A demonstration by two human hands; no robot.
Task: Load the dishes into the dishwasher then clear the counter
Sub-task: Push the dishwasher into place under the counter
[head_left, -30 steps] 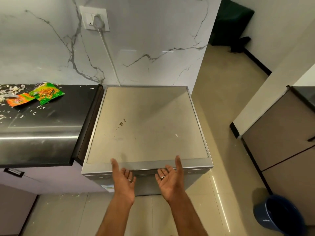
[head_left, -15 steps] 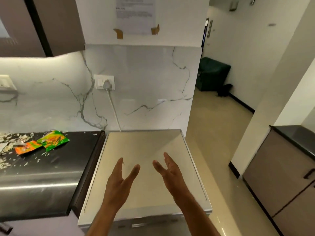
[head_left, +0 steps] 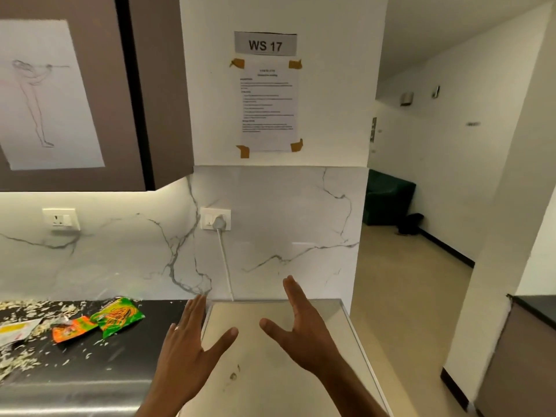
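- I see my left hand (head_left: 183, 344) and right hand (head_left: 304, 332) raised with fingers straight and spread, holding nothing.
- Both hover over the flat beige top of the grey dishwasher (head_left: 270, 371) (door out of view).
- On the black counter (head_left: 90, 365) lie a green snack wrapper (head_left: 118, 316), an orange wrapper (head_left: 73, 328) and scattered white flakes (head_left: 27, 310).

The glossy black stone counter (head_left: 90, 365) reflects light beside the matt beige, scuffed top of the metal-rimmed dishwasher (head_left: 270, 371), while the shiny green foil packet (head_left: 118, 316) lies before a polished white grey-veined marble backsplash (head_left: 285, 230).
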